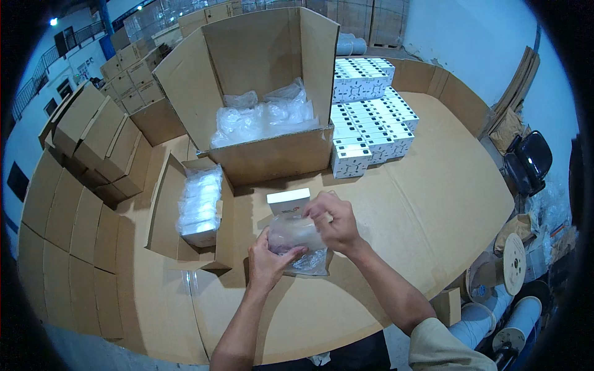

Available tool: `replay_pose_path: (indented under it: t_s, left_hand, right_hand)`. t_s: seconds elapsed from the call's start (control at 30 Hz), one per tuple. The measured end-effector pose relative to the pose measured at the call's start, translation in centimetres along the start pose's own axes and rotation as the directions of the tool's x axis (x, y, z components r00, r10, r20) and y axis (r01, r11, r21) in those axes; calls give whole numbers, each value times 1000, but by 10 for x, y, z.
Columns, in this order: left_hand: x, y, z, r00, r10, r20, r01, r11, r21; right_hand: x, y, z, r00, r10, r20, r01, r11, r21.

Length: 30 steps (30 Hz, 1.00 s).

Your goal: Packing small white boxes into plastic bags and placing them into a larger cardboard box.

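My left hand (272, 260) grips a clear plastic bag (289, 235) by its left side, thumb in front. At the bag's right edge, the fingers of my right hand (334, 219) are curled closed in a pinch on the plastic. Just beyond the bag stands a small white box (288, 201). Under my hands, more crumpled clear plastic (311, 263) lies on the cardboard-covered table. To the left, an open carton (224, 247) holds a row of plastic-wrapped white boxes (200, 201).
A large open carton (269, 154) full of clear plastic bags (266, 117) stands at the back. Beside it are stacked white boxes (371, 127) with dark marks. Brown cartons (71, 235) line the left side. Spools (510, 266) and a black chair (528, 162) stand off the table at right.
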<state>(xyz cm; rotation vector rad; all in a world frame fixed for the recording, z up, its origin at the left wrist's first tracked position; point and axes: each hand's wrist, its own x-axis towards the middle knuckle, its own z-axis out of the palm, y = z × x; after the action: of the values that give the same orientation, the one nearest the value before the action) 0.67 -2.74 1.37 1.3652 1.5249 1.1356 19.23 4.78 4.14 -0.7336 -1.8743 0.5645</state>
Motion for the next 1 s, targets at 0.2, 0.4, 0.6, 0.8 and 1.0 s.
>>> replay_pose_path:
  t_s: [0.2, 0.4, 0.6, 0.8, 1.0]
  left_hand:
    - [2, -7, 0, 996, 36, -85, -48, 989, -138]
    - [4, -10, -7, 992, 6, -123, -23, 990, -139]
    - [4, -6, -9, 990, -20, -138, 3, 993, -121]
    - [4, -4, -7, 994, -28, -107, 17, 994, -104]
    - [5, -6, -7, 991, 15, -131, -33, 991, -131]
  right_hand:
    - [-2, 28, -2, 946, 295, -138, -213, 882, 420]
    - [-6, 41, -5, 961, 274, -29, -261, 939, 224]
    - [-8, 42, 8, 951, 293, 98, -309, 916, 257]
    - [-5, 42, 6, 936, 333, 112, -351, 897, 269]
    - [-10, 47, -2, 952, 302, 50, -305, 922, 236]
